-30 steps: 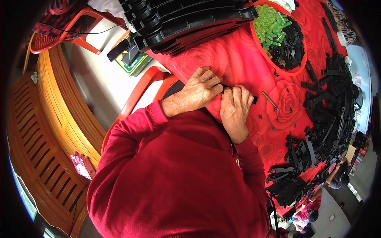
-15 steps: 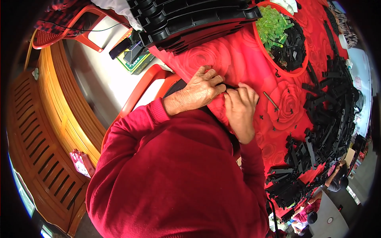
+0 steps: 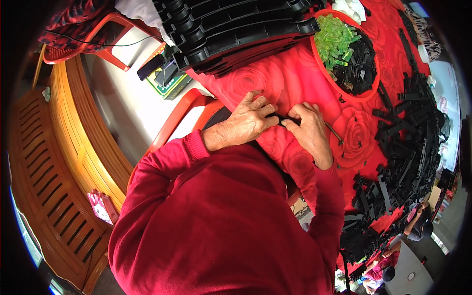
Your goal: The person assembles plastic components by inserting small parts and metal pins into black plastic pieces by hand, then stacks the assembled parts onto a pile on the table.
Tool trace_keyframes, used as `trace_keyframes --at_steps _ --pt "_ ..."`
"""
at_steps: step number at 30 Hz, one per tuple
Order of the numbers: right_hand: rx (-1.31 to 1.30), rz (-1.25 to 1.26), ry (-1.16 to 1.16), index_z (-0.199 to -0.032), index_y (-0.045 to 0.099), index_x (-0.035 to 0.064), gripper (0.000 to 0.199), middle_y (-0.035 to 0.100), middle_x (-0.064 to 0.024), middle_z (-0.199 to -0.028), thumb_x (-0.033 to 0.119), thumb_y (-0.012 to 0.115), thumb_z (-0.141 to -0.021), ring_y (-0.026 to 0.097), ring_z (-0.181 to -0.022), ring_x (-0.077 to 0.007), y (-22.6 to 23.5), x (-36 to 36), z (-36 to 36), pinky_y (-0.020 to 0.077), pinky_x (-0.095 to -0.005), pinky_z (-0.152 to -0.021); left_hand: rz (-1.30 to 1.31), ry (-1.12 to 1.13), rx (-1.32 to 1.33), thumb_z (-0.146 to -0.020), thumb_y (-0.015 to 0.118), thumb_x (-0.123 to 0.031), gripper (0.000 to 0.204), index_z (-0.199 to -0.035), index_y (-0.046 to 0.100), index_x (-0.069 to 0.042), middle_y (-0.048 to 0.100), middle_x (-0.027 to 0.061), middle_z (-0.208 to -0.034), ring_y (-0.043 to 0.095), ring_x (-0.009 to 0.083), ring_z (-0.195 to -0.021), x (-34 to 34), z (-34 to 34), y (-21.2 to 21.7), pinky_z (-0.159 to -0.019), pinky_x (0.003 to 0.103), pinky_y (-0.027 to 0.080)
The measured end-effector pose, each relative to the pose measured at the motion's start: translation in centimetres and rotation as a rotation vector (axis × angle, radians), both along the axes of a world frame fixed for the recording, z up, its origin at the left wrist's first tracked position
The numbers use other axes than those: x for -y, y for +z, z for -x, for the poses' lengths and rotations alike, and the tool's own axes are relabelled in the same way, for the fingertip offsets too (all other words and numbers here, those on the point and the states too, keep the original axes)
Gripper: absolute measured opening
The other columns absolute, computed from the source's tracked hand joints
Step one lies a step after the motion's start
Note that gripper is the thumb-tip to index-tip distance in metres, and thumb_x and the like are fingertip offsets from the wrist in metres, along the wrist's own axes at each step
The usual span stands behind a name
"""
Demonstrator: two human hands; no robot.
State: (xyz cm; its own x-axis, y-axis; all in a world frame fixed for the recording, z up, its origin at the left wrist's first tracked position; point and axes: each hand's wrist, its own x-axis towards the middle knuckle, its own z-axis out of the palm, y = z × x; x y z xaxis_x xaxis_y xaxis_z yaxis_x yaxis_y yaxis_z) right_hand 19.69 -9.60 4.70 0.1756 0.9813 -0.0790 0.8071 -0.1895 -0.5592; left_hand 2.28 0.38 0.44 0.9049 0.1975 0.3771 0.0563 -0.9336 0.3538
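Observation:
Between my two hands, just above the table edge, is a slim black plastic piece point(image 3: 284, 118). My left hand point(image 3: 251, 118) pinches one end of it, fingers curled. At the other end my right hand point(image 3: 308, 129) grips it, thumb below and fingers folded over. My fingers cover most of the piece, so its full shape is hidden. To the right of my right hand a thin brown rod point(image 3: 334, 132) lies on the red rose-patterned cloth point(image 3: 250, 78), with small black bits scattered near it.
A red tub point(image 3: 376, 88) holds green translucent pieces point(image 3: 334, 37) and black parts. Stacked black plastic trays point(image 3: 236, 29) stand at the far side. A long heap of black parts point(image 3: 393, 172) covers the right. A red chair point(image 3: 172, 123) stands left; other people are at lower right.
My right hand has shifted right and slightly down, away from my left, so more of the black piece shows between them. My left hand has stayed nearly in place.

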Motion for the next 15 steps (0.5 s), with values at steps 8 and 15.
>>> trace_keyframes --at_steps 8,15 --pt "0.091 0.215 0.139 -0.081 0.053 0.0038 0.025 0.060 -0.0103 -0.085 0.017 0.072 -0.071 0.053 -0.090 -0.0328 -0.3 -1.2 -0.9 0.0413 -0.0456 -0.079 0.017 -0.004 0.061 -0.069 0.063 -0.015 0.022 -0.088 0.058 -0.006 0.059 0.0066 -0.097 0.055 0.0227 -0.093 0.0 -0.1 0.0 -0.091 0.041 0.040" --pt "0.037 0.221 0.129 -0.081 0.053 0.0041 0.025 0.059 -0.0093 -0.084 0.018 0.072 -0.071 0.053 -0.091 -0.0325 -0.2 -1.1 -1.0 0.0406 -0.0470 -0.081 0.531 -0.025 0.078 -0.069 0.070 -0.003 0.030 -0.092 0.052 -0.003 0.058 0.0090 -0.094 0.055 0.0283 -0.094 -1.4 1.0 2.5 -0.083 0.036 0.046"
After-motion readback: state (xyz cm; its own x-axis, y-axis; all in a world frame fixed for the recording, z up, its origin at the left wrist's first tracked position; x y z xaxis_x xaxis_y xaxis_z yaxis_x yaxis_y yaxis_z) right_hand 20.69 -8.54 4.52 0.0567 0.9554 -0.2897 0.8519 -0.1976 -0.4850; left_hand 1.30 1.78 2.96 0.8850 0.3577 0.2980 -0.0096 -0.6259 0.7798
